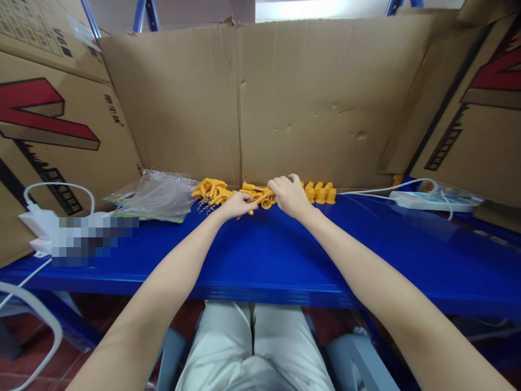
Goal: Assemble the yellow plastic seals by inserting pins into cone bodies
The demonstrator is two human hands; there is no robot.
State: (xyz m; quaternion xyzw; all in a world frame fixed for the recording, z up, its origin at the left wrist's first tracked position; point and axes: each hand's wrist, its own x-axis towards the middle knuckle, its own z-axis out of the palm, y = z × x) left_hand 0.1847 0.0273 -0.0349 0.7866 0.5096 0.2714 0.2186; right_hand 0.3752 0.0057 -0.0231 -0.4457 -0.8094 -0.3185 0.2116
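Where yellow pieces (321,194) lie | blue tabletop (264,255) — cardboard panel (293,108) behind | reddish floor (108,315)

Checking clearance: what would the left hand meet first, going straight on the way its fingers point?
The left hand would probably meet the small yellow round open-mouthed plastic cups just ahead of it; depth there is unclear.

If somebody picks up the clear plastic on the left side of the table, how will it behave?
The clear plastic would probably be floppy, since it lies creased and crumpled. It is likely light, because the see-through film looks thin. Its shiny surface may feel slippery.
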